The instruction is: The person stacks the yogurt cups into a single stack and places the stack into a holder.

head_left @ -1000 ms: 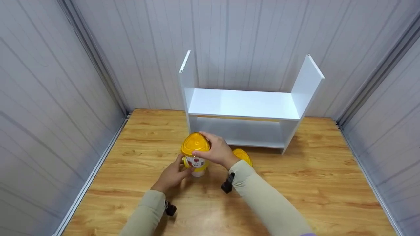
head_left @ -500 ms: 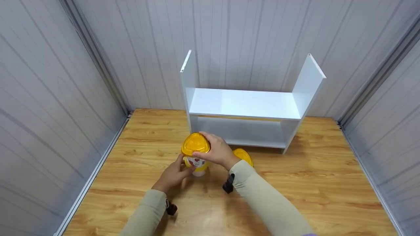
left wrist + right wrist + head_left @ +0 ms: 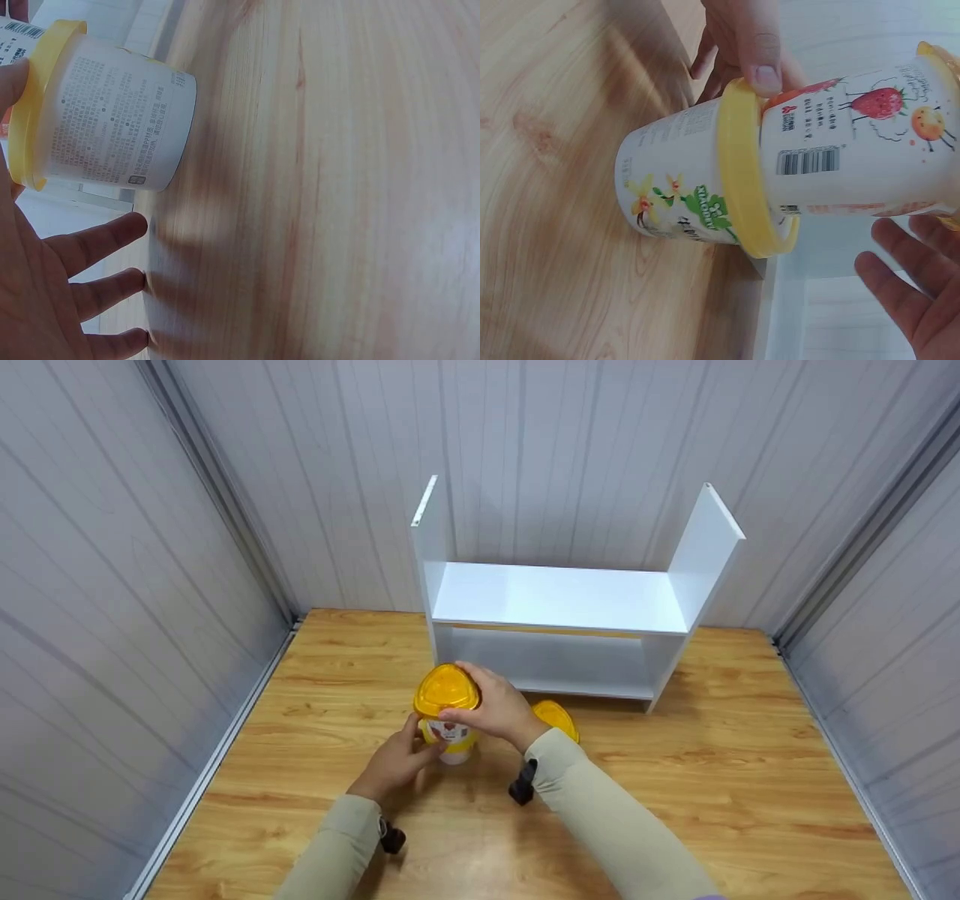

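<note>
A white cup printed with a strawberry and an orange [image 3: 862,142] stands on, or partly inside, a white tub with vanilla flowers [image 3: 667,176]. The tub has a thick yellow rim [image 3: 740,172] and stands upright on the wooden surface. My right hand [image 3: 499,709] grips the upper cup near its rounded triangular yellow lid [image 3: 446,690], thumb in front. From the left, my left hand [image 3: 394,761] holds the lower tub at its yellow rim between thumb and forefinger. Its other fingers [image 3: 109,296] are spread below, off the tub.
Behind the hands stands a white two-level shelf [image 3: 562,596] with tall side panels. Another yellow lid [image 3: 555,718] shows beyond my right wrist, partly hidden by it; what is under it cannot be seen. Pale panelled walls [image 3: 555,457] enclose the wooden surface [image 3: 720,780].
</note>
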The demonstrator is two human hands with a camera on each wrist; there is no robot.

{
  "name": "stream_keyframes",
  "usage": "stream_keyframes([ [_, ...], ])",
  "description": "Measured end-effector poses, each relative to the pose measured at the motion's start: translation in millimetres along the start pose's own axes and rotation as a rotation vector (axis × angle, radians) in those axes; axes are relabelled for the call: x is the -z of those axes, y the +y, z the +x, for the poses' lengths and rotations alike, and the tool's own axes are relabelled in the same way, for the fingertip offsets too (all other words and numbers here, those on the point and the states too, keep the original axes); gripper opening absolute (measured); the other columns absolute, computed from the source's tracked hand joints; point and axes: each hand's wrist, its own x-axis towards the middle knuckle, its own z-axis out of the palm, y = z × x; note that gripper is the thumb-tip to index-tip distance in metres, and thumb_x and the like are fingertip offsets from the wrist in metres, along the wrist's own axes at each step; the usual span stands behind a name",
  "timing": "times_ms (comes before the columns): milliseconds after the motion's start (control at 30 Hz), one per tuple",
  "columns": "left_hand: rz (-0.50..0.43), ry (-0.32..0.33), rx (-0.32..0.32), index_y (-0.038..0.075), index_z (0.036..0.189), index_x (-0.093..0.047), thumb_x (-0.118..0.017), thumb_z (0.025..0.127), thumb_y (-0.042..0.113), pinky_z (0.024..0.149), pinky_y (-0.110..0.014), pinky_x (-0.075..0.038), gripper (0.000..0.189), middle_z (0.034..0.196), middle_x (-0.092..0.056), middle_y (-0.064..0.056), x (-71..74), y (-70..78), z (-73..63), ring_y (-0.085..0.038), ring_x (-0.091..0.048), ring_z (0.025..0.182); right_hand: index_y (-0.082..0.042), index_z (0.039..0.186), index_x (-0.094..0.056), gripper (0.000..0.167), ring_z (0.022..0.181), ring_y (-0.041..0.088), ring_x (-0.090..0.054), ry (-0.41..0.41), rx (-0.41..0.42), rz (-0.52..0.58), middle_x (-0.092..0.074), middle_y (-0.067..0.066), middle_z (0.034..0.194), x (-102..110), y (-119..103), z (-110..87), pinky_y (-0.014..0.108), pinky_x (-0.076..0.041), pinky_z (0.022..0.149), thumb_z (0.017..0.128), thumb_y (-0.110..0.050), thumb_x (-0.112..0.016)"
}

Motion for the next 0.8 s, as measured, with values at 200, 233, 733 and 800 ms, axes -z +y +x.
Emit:
stream_keyframes([
  [200, -0.013, -0.005, 0.014, 0.038, 0.155, -0.025, -0.063, 0.091, 0.065, 0.106, -0.057, -0.044, 0.08, 0.138, -0.061, -0.003, 0.3, 1.1, -0.6, -0.028, -0.06, 0.124, -0.019, 0.157, -0.034, 0.102, 0.124, 0.022, -0.056, -0.03, 0.002, 0.06, -0.05, 0.003, 0.148, 4, 0, -0.1, 0.043, -0.047, 0.105, 0.077, -0.06, -0.081],
  [233, -0.008, -0.004, 0.011, 0.037, 0.156, -0.025, -0.062, 0.091, 0.065, 0.105, -0.057, -0.045, 0.079, 0.136, -0.062, -0.004, 0.3, 1.8, -0.9, -0.028, -0.061, 0.122, -0.018, 0.158, -0.033, 0.103, 0.126, 0.022, -0.055, -0.033, 0.005, 0.076, -0.048, 0.003, 0.15, 5, 0, -0.6, 0.044, -0.047, 0.106, 0.077, -0.059, -0.082],
  [733, -0.009, 0.017, 0.018, 0.03, 0.157, -0.027, -0.064, 0.09, 0.065, 0.11, -0.059, -0.038, 0.083, 0.144, -0.056, -0.006, 0.1, 4.2, -2.1, -0.03, -0.055, 0.129, -0.021, 0.158, -0.032, 0.096, 0.141, 0.026, -0.044, 0.008, 0.052, 0.077, -0.043, 0.003, 0.156, 44, 2, -19.8, 0.051, -0.036, 0.114, 0.082, -0.044, -0.085],
  [800, -0.008, 0.017, 0.018, 0.03, 0.157, -0.028, -0.064, 0.09, 0.064, 0.11, -0.059, -0.038, 0.083, 0.145, -0.056, -0.006, -0.3, 4.8, -1.9, -0.03, -0.055, 0.13, -0.022, 0.158, -0.032, 0.096, 0.141, 0.025, -0.044, 0.014, 0.04, 0.065, -0.043, 0.0, 0.156, 49, 5, -22.7, 0.05, -0.036, 0.114, 0.081, -0.045, -0.085],
])
